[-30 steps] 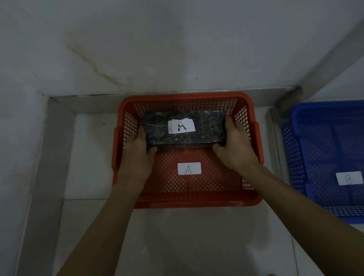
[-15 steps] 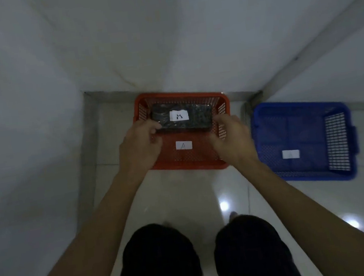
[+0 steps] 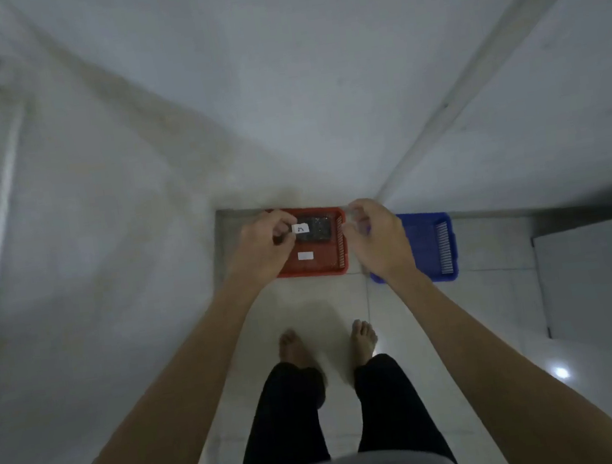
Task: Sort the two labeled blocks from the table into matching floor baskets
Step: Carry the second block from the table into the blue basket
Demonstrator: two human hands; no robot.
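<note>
Both hands, left (image 3: 260, 251) and right (image 3: 377, 240), had risen empty, fingers loosely curled, leaving the dark labelled rectangular block (image 3: 313, 227) inside the red perforated plastic basket (image 3: 324, 266).

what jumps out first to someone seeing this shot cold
The red basket on the floor in the corner, with a dark labeled block lying in its far half. Both hands hover above it, curled and empty: the left hand over the basket's left side, the right hand partly covering the blue basket that sits just right of the red one. Bare feet stand on the pale tiles below.
</note>
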